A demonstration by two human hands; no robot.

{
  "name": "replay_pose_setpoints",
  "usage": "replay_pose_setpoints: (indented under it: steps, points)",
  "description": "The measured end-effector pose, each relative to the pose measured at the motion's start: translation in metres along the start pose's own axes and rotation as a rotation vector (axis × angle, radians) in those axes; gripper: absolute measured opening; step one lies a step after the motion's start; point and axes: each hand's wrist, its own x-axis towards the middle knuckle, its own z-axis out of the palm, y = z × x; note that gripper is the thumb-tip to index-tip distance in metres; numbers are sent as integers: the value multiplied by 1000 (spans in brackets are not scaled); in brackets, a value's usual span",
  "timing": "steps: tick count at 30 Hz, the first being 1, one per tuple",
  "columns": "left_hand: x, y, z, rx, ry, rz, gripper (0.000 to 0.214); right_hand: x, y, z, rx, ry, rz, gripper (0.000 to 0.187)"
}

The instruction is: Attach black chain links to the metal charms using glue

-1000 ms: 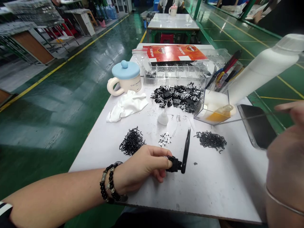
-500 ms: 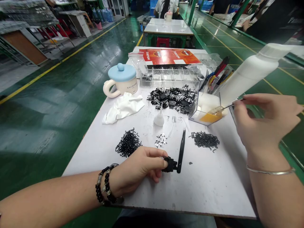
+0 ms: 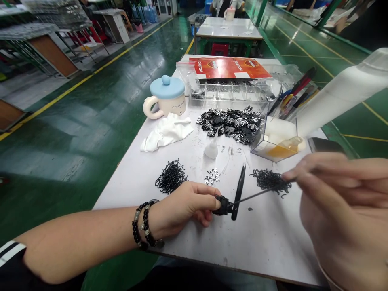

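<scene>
My left hand point(image 3: 184, 206) pinches a small black plastic part point(image 3: 222, 205) between thumb and fingers, low over the white table. My right hand point(image 3: 342, 218), blurred, grips a thin dark metal rod point(image 3: 257, 195) whose tip reaches the right side of that part. Black tweezers point(image 3: 239, 190) lie just behind the rod. Two heaps of small black hooked pieces, a left heap point(image 3: 171, 176) and a right heap point(image 3: 265, 178), flank a few tiny silver metal pieces point(image 3: 212, 176). Behind those stands a small white nozzle bottle point(image 3: 211, 150).
A clear box point(image 3: 274, 150) with pens and an amber-filled bottle stands at right, beside a leaning white bottle point(image 3: 348, 91). Farther back are a pile of black parts point(image 3: 230, 123), a lidded mug point(image 3: 168, 101), a white cloth point(image 3: 166, 131) and a compartment tray point(image 3: 227, 95).
My right hand has brought the rod from the clear box's amber bottle down and left to the black part. The left hand keeps its grip. The view has shifted slightly.
</scene>
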Motion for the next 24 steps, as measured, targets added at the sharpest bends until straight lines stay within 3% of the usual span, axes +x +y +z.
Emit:
replay_pose_setpoints:
  steps: [3,7,13,19,24]
  points:
    - [1,0,-1,17,-29,4,14,-1,0,7,121,-81,-103,32]
    - [1,0,-2,28,-50,9,13,-1,0,7,105,-152,-187,35]
    - [0,1,-1,29,-47,4,13,-6,-3,8,67,-176,-125,33]
    - [1,0,0,24,-41,11,11,-7,-1,7,103,-81,-75,34]
    - [1,-1,0,9,-40,6,11,-8,-1,5,135,-105,-43,33]
